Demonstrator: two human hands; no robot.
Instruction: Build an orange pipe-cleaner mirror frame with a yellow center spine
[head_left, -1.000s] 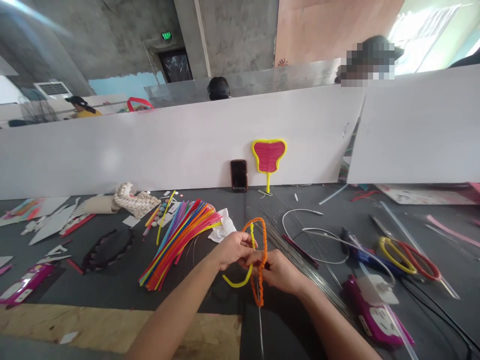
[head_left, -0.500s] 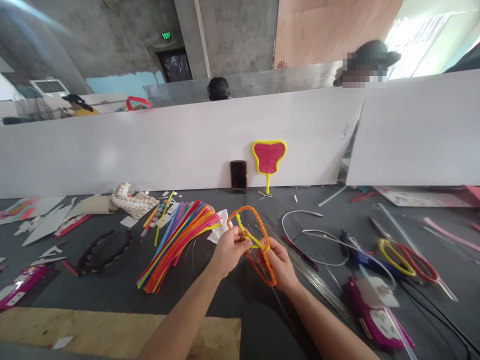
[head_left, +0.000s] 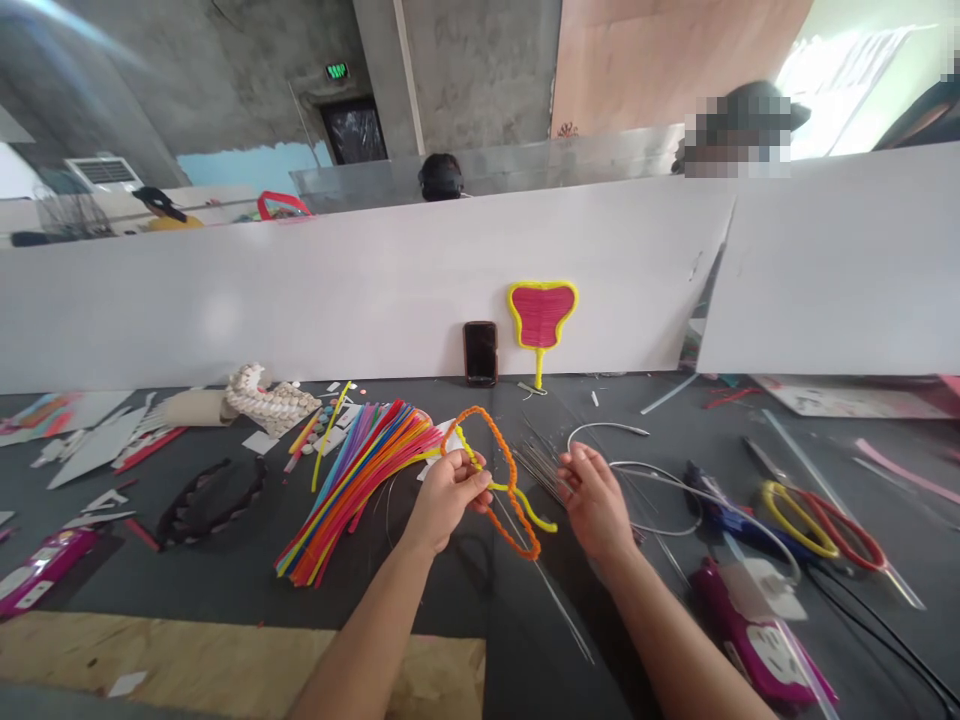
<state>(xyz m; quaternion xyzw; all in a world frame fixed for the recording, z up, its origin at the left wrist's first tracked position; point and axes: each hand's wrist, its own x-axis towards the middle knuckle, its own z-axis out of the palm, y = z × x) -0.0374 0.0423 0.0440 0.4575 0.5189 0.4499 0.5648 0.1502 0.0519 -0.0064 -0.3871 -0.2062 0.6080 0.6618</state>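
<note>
My left hand [head_left: 446, 500] pinches a twisted orange pipe-cleaner loop [head_left: 504, 440] together with a yellow pipe cleaner [head_left: 534, 512] that crosses it. The yellow tail curves out free to the right of the loop. Apart from both, my right hand [head_left: 598, 505] hovers over the table with its fingers loosely curled and slightly spread, and I see nothing in it. Thin metal wires [head_left: 559, 600] run beneath the loop. To the left lies a bundle of coloured pipe cleaners [head_left: 360, 490]. A red fan with a yellow edge [head_left: 544, 315] leans against the white partition.
A phone [head_left: 481, 353] stands beside the fan. Scissors [head_left: 799, 515], a purple power strip [head_left: 757, 640] and a coiled white cable [head_left: 679, 470] lie at the right. A dark braided headband [head_left: 210, 510] is at the left. Other people sit behind the partition [head_left: 337, 290].
My right hand has let go of the yellow pipe cleaner and moved right, away from the loop. The yellow tail now hangs free, and my left hand keeps its pinch.
</note>
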